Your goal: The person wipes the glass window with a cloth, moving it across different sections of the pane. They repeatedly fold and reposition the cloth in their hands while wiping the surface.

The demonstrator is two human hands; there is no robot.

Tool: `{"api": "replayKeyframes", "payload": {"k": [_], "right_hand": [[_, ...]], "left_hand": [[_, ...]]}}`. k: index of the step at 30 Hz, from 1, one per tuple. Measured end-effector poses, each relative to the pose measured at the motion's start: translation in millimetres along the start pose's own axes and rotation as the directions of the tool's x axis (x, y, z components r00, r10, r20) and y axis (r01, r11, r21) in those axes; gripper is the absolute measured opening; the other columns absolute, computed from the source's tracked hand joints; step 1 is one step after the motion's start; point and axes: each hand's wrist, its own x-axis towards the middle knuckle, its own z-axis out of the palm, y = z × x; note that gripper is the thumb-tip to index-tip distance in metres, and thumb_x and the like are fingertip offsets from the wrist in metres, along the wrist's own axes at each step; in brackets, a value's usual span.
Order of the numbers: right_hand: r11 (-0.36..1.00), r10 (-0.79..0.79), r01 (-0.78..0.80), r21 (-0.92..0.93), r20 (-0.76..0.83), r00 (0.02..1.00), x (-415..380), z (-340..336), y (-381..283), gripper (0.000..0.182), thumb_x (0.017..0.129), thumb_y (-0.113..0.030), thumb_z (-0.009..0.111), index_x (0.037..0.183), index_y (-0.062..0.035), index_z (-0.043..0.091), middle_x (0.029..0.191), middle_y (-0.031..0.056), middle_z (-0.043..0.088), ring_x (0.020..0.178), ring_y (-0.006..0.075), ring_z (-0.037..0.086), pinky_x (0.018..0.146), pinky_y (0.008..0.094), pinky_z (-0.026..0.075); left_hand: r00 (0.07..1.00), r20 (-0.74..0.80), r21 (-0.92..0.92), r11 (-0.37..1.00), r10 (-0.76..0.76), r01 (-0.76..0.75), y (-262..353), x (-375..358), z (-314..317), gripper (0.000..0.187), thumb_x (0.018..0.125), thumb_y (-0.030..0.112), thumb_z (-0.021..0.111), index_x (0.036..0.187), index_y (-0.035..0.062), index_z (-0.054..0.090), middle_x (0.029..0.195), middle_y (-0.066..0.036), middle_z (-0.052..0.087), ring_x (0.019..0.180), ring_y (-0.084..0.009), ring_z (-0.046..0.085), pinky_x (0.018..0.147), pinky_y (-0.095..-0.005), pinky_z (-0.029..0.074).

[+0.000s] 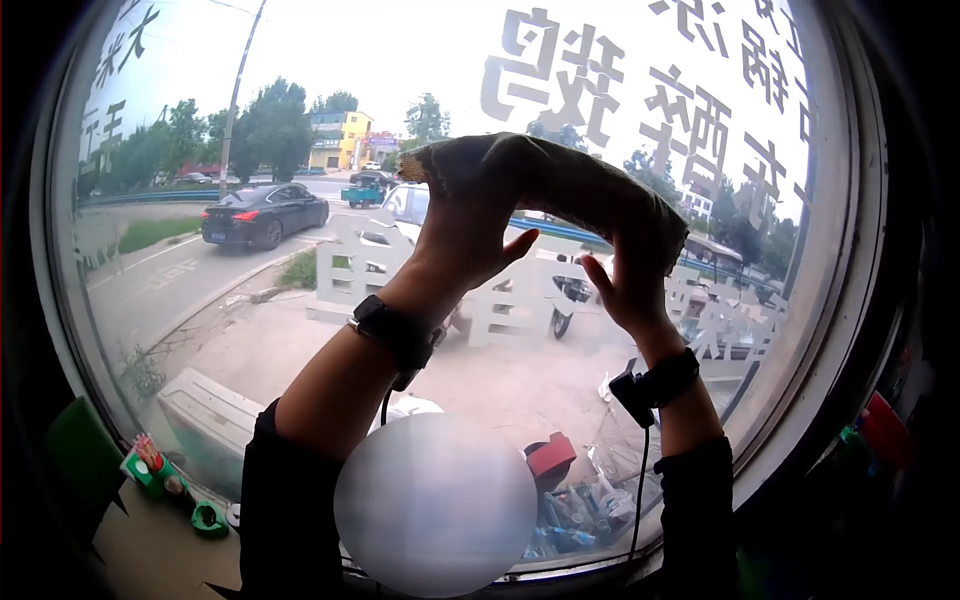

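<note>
Both of my arms reach up in front of a large window pane (520, 370). A dark, rolled or folded cloth (570, 178) arches across the top of my hands, in front of the glass. My left hand (468, 235) holds its left part, where a frayed, lighter end sticks out. My right hand (638, 285) has the right part, and the cloth slopes down there. The fingers of both hands are hidden by the cloth, while the thumbs stick out below it, pointing towards each other. Each wrist wears a black band with a cable.
Large characters (555, 70) are stuck on the hazy glass. At lower left, a table (150, 545) bears a green dish (208, 518) and a small holder (150, 460). A blurred round patch (435, 505) covers the bottom middle. Outside, a dark car (265, 215) stands on the road.
</note>
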Motion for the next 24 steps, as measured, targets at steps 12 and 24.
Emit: {"api": "replayKeyframes", "payload": {"k": [12,24], "right_hand": [[0.908,-0.198,0.143,0.394,0.104,0.975,65,87,-218,0.078,0.06,-0.038,0.073,0.122,-0.0062,0.038,0.122,0.0169,0.037,0.119,0.035,0.029,0.098,0.0529,0.017],[0.821,-0.291,0.141,0.553,0.193,0.937,37,88,-276,0.056,0.063,-0.033,0.072,0.114,-0.0213,0.051,0.126,0.0059,0.041,0.123,0.0258,0.029,0.102,0.0537,0.01]], "left_hand": [[0.931,0.18,0.268,0.927,-0.317,0.264,-110,-168,-153,0.052,0.071,0.017,0.063,0.116,0.0034,0.042,0.119,-0.021,0.04,0.114,-0.0397,0.035,0.095,-0.0447,0.032],[0.934,0.153,0.246,0.928,-0.324,0.281,-95,-215,-142,0.067,0.075,0.023,0.061,0.131,0.0051,0.029,0.135,-0.024,0.023,0.129,-0.0403,0.011,0.105,-0.046,0.015]]}}
